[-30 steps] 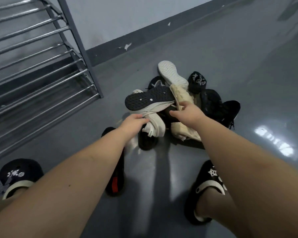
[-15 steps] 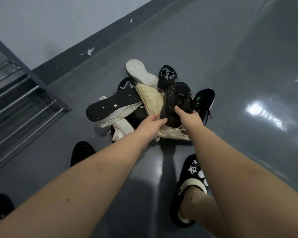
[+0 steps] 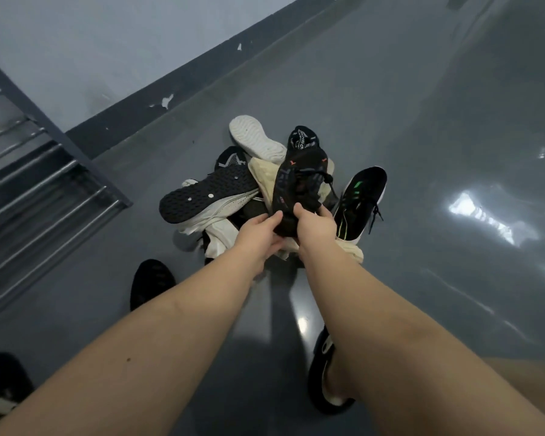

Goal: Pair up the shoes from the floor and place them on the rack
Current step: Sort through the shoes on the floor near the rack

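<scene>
1. In the head view, both hands are now closing together on one black sneaker with orange marks (image 3: 299,184). The right hand (image 3: 316,223) is clamped on its near end, and the left hand (image 3: 260,236) is pressing in against it from the other side, thumb on the shoe.

2. A second ago the hands were working apart, the left on a pale shoe and the right on the beige one; half a second ago the right was only reaching the black sneaker. It is now tilting up above the pile (image 3: 233,196), its far end pointing away from the person.

3. The camera is also swinging away from the rack (image 3: 38,171), which is now sitting at the left edge, well apart from the shoe.

4. That suggests a first shoe is being picked out, so the matching step is probably coming next. A likely partner is hard to tell: a lone black shoe (image 3: 151,283) is lying near the left forearm, and a black sneaker with green marks (image 3: 362,199) is resting just beside the right hand.

5. Nothing is visible on the rack's rails yet.
</scene>
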